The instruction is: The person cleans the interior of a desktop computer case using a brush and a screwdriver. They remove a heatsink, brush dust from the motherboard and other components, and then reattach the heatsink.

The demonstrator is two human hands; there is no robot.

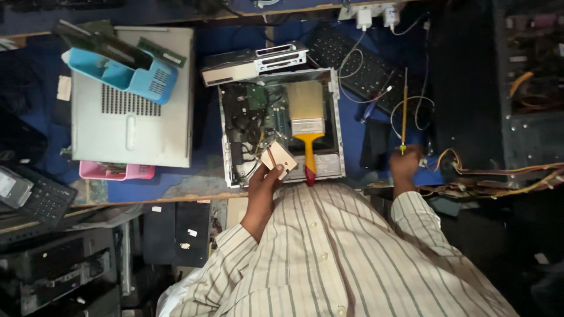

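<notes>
Your left hand (262,183) pinches a small, flat beige piece (278,158), perhaps card or thin plastic, over the front edge of the open computer case (335,120) at the desk's near edge. It looks light and stiff, so grip its edges. Your right hand (405,164) is closed on a slim yellow screwdriver (404,111) near the keyboard (358,64). A paintbrush (307,126) lies across the case.
</notes>
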